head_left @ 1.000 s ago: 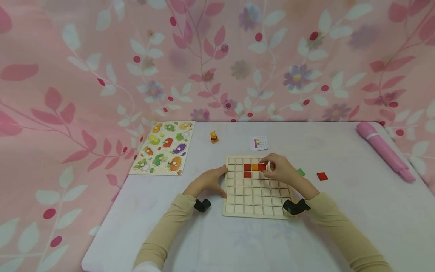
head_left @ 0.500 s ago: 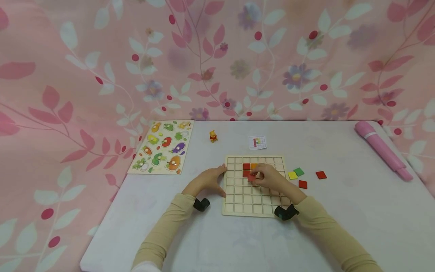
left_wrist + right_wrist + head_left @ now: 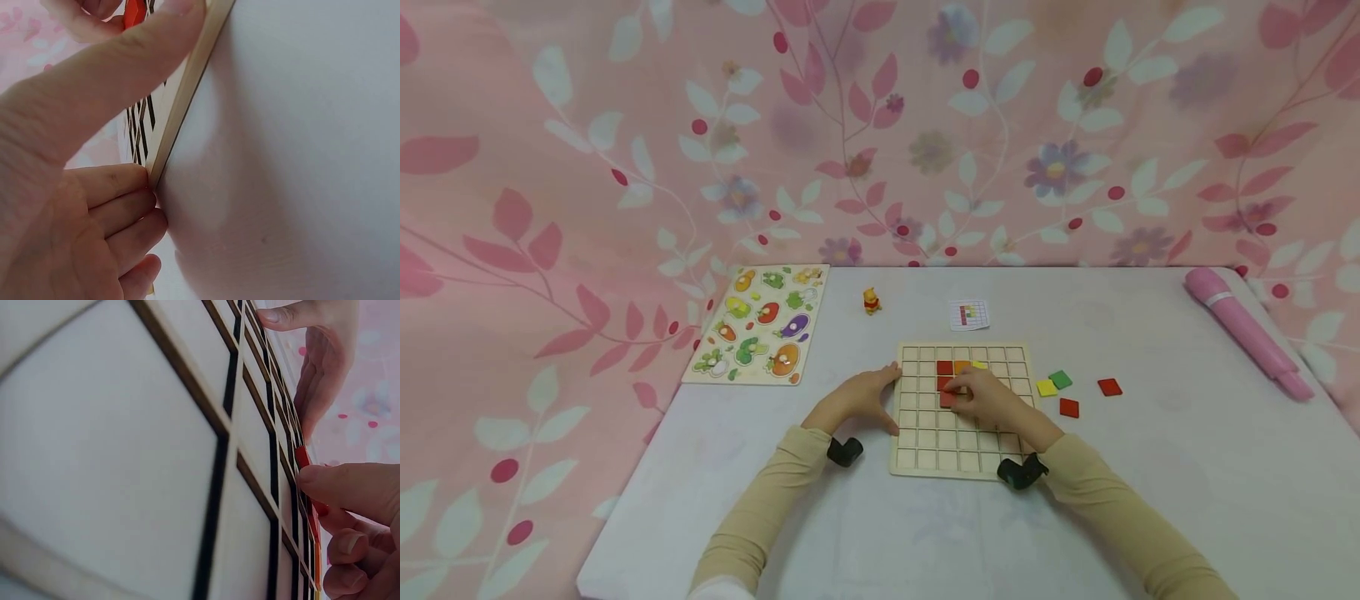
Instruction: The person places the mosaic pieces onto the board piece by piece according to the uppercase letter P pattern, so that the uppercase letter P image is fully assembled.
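A square wooden grid board (image 3: 925,458) lies on the table in front of me. My left hand (image 3: 859,400) touches its left edge, thumb and fingers spread along it; the left wrist view shows the fingertips against the board's side (image 3: 181,106). With thumb and fingers, my right hand (image 3: 996,398) pinches a red square tile (image 3: 947,400), low over a cell below another red tile (image 3: 943,383). Above that one sits a third red tile (image 3: 944,367), followed to the right by an orange tile (image 3: 961,367) and a partly hidden yellow tile (image 3: 979,365).
Right of the board lie a loose yellow tile (image 3: 1047,387), a green tile (image 3: 1060,379) and two red tiles (image 3: 1069,407). Behind it are a printed pattern card (image 3: 969,315) and a bear figurine (image 3: 871,302). A vegetable puzzle (image 3: 760,329) and a folded pink umbrella (image 3: 1247,333) flank them.
My right hand has carried the red tile left and nearer, from over the coloured top row to beneath the red tiles. The yellow tile in that row now shows. The left hand keeps its place.
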A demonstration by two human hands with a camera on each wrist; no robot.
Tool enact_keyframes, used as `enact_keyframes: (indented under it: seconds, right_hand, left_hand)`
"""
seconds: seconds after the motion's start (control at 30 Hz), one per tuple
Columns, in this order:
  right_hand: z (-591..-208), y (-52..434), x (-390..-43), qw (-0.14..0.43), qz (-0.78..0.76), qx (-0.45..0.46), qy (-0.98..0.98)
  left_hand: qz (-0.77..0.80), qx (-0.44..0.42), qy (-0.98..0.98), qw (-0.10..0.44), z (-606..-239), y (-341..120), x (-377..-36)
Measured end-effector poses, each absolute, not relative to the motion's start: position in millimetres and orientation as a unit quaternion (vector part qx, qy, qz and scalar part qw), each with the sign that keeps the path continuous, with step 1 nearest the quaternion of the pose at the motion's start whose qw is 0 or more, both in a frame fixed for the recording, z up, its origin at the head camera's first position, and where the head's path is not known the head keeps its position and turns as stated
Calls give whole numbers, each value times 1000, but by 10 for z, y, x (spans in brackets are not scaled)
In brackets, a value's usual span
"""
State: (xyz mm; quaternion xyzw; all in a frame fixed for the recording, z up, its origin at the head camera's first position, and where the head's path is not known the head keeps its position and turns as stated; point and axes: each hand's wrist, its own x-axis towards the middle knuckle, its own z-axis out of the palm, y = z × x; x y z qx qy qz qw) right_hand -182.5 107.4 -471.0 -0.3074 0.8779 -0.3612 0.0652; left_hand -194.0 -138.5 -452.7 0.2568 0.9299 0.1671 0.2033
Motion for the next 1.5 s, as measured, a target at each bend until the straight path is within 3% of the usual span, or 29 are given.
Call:
enact_keyframes:
  seconds: [1.17, 1.3, 1.5]
  right_hand:
    - [-4690, 1059, -1788, 77, -353, -330, 872]
    - [-4607, 1111, -1778, 46, -362, -317, 875]
    - [-4465, 1342, -1798, -63, -366, -323, 870]
  left_hand:
    - [160, 248, 932, 210, -4546, -1362, -1945]
    - [161, 252, 932, 205, -4549, -1363, -1949]
    - [159, 246, 933, 211, -4552, -1361, -1952]
